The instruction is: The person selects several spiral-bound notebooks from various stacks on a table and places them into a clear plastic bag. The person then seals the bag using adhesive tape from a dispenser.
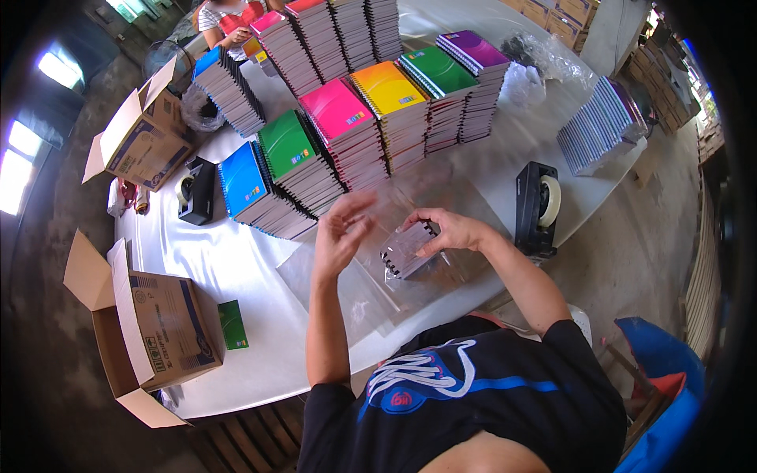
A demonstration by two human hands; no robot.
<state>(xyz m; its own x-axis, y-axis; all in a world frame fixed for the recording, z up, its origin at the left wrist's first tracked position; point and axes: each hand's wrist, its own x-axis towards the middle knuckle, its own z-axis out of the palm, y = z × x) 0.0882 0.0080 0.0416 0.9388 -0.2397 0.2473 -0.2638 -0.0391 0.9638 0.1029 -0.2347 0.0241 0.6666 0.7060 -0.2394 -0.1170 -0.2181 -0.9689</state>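
Observation:
Near the table's front, my right hand [456, 232] grips a small stack of spiral notebooks [404, 256], thumb on one side and fingers over the top. Clear plastic film lies around this stack, but I cannot tell how far it encloses it. My left hand [343, 232] is raised just left of the stack, fingers half bent and apart, slightly blurred, with nothing visible in it. Flat clear plastic bags [339, 292] lie on the table under my hands. Just beyond rise tall stacks of notebooks with blue, green, pink [337, 110] and yellow covers.
Tape dispensers stand right [536, 209] and left [195, 191] of my hands. Two open cardboard boxes [169, 323] sit along the left side, near a green notebook [233, 324]. More notebooks [599, 130] and crumpled plastic [524, 83] lie right. Another person [229, 24] is across the table.

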